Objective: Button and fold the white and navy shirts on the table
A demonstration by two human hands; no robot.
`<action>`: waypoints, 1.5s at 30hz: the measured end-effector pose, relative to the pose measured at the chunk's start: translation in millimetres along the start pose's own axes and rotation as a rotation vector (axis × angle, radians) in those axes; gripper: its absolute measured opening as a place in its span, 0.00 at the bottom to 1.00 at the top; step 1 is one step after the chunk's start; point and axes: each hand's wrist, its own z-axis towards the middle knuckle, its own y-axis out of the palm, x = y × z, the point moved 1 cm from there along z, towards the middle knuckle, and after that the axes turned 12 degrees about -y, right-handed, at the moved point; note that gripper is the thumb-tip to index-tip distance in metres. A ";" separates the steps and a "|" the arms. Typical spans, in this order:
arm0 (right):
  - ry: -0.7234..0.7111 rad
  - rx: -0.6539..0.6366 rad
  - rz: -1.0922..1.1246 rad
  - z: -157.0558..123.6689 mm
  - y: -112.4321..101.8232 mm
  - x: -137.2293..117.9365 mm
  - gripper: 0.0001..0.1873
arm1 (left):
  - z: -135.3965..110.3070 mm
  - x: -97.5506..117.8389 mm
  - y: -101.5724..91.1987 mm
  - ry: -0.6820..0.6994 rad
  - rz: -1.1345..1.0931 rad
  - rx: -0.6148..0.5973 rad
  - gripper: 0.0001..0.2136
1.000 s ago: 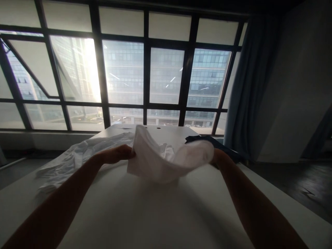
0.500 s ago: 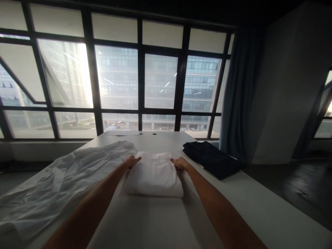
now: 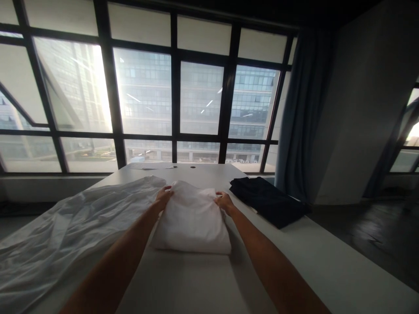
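A folded white cloth (image 3: 192, 222) lies on the white table (image 3: 203, 283) in front of me. My left hand (image 3: 163, 197) grips its far left corner and my right hand (image 3: 224, 202) grips its far right corner. Both hands have their fingers curled on the fabric, and the far edge of the cloth is lifted a little off the table.
A crumpled white sheet (image 3: 65, 235) spreads over the table's left side. A folded dark garment (image 3: 268, 201) lies at the right, near the table's edge. A wall of large windows (image 3: 147, 96) stands behind the table, with a dark curtain (image 3: 301, 113) at the right.
A second ago both hands held the white cloth up in the air. They laid it down folded on the table, and now lift its far edge slightly.
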 end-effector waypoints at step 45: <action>-0.275 -0.483 -0.696 -154.0 16.5 -44.5 0.43 | -180.8 -46.6 -25.9 0.517 0.861 -0.196 0.30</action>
